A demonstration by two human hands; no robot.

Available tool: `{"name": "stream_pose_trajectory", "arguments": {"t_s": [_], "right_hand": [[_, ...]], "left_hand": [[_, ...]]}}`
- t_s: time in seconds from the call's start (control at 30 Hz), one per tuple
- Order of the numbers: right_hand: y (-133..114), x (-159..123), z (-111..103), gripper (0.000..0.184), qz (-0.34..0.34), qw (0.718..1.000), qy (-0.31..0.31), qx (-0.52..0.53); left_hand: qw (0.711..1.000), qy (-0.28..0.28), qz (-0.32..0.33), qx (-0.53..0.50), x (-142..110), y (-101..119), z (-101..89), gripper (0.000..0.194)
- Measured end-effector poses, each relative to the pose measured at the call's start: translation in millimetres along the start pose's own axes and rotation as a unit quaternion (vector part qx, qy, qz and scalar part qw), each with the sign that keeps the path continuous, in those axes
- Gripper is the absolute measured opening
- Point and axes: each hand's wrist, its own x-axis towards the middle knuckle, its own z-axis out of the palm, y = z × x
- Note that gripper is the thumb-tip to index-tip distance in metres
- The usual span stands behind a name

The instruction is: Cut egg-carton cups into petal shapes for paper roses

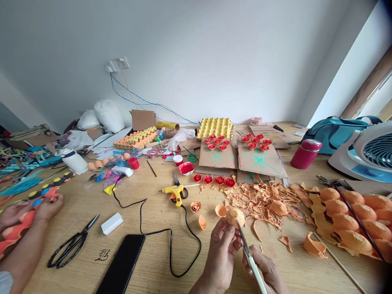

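Note:
Near the bottom centre, my left hand [219,255] pinches an orange egg-carton cup [235,216] between thumb and fingers. My right hand [265,267] is closed around white-handled scissors [254,265], whose slim metal blades touch the cup's edge. Two cut cups, a loose cup [221,210] and a smaller piece [202,222], lie just left of the held one. Beyond them is a rolled orange paper rose [196,206]. A heap of orange carton scraps [260,200] spreads behind and right of my hands.
A yellow glue gun [176,192] trails a black cord. Black scissors [70,245] and a phone [121,265] lie left. Red roses sit on cardboard [259,157]. An egg carton [352,220] stands right. Another person's hands [50,206] hold a painted carton strip at far left.

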Motion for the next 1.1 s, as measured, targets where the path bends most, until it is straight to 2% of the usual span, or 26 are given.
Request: {"name": "stream_pose_trajectory", "arguments": {"t_s": [0.57,0.83,1.1], "right_hand": [[-4.7,3.8,1.6,0.032,-0.009,0.999,0.011,-0.029],[-9.5,6.2,0.0,0.032,-0.019,0.999,0.026,-0.027],[-8.0,6.3,-0.7,0.031,-0.021,0.999,0.024,-0.037]], "left_hand": [[1.000,-0.002,0.015,0.003,2.3,0.2,2.2,0.024],[1.000,-0.019,-0.011,-0.019,4.0,-0.4,0.2,0.024],[0.999,-0.001,0.038,0.024,1.2,1.0,4.5,0.020]]}}
